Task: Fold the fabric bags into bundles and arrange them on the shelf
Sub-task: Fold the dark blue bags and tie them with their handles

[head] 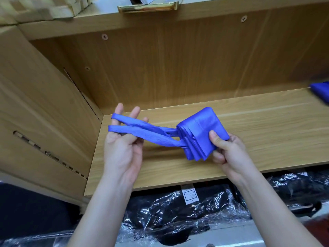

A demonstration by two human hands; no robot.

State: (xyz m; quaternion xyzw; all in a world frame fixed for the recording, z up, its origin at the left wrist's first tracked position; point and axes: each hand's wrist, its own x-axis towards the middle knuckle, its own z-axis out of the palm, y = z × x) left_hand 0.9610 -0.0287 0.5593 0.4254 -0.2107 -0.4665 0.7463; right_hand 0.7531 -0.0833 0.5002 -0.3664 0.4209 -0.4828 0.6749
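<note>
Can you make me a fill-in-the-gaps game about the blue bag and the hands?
1. The folded bag is the colour ____.
2. The left hand has the bag's two handles looped over its straight ____.
3. The right hand grips the bag just above the wooden ____.
Missing words: blue; fingers; shelf.

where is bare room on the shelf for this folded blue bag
Bare light wooden shelf lies between the folded blue fabric bag and the blue cloth at the right edge, also behind the left hand. Front middle is crowded by it and the right hand.
</note>
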